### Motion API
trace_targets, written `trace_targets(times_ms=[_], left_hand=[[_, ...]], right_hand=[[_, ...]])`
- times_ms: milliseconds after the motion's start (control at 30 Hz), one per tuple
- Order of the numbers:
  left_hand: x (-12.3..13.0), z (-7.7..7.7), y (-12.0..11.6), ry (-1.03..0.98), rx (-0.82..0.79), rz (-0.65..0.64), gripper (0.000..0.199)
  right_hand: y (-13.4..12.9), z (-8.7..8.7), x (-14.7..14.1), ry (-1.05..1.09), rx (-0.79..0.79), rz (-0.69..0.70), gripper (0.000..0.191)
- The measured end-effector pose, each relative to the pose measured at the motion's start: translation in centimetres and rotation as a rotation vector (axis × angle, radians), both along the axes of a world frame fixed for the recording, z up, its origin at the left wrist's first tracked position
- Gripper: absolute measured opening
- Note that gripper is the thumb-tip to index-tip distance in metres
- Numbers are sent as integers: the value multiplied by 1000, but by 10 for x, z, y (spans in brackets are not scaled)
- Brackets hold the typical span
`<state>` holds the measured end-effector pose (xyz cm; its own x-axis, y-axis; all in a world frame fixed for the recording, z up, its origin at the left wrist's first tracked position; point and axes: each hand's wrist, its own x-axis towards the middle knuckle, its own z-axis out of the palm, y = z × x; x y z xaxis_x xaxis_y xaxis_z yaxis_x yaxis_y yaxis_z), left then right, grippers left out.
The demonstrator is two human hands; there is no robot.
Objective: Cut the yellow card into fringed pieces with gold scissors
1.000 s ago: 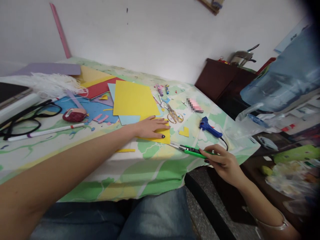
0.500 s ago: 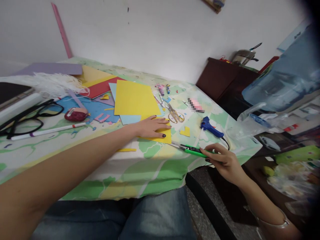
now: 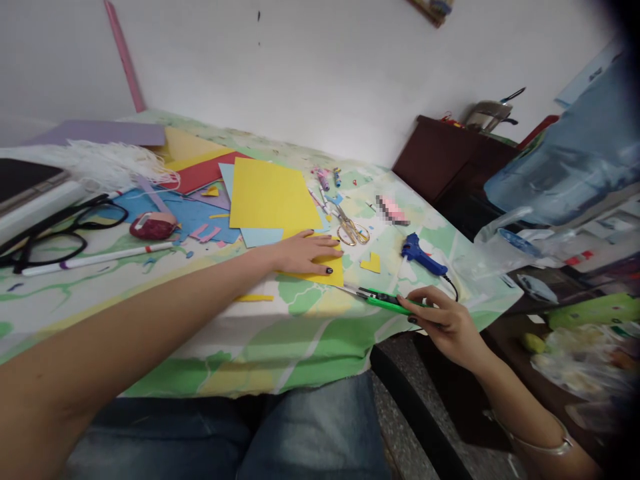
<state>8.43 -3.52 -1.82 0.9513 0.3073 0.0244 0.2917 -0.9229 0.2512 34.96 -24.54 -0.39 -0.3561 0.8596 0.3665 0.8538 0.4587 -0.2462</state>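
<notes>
A person's left hand [image 3: 305, 253] lies palm down with fingers spread on a small yellow piece of paper [image 3: 333, 275] at the center of the frame, while the right hand [image 3: 445, 320], lower right of center, grips a green utility knife [image 3: 389, 303]. The blade points left toward the paper's lower right corner; whether its tip touches the edge is hard to make out from this angle. A bracelet [image 3: 545, 448] circles the right forearm at lower right.

Just above the left hand, a larger yellow sheet [image 3: 270, 193] overlaps a pale blue sheet [image 3: 257, 237]. Gold-handled scissors [image 3: 353, 232] lie right of center, near an angular yellow scrap [image 3: 371, 263]. Farther right, a blue glue gun [image 3: 423, 255] rests on the green-and-white tablecloth [image 3: 320, 347], its black cord running toward the right hand. A narrow yellow strip [image 3: 256, 298] lies below the left wrist.

Black-framed glasses [image 3: 53, 248] and a white marker [image 3: 107, 257] fill the left of the frame, with a dark red object [image 3: 151, 226] just beside the marker. Above them, a tangle of white string [image 3: 107, 163] spreads near a red sheet [image 3: 203, 177] and a purple sheet [image 3: 117, 133]. A large blue water bottle [image 3: 555, 180] looms at upper right.
</notes>
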Motion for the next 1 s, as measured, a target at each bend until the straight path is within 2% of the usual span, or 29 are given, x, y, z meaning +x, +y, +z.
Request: trace_targets(times_ms=[1000], left_hand=[[1, -1, 1, 13, 11, -4, 59]], right_hand=[[4, 0, -6, 7, 3, 22, 41]])
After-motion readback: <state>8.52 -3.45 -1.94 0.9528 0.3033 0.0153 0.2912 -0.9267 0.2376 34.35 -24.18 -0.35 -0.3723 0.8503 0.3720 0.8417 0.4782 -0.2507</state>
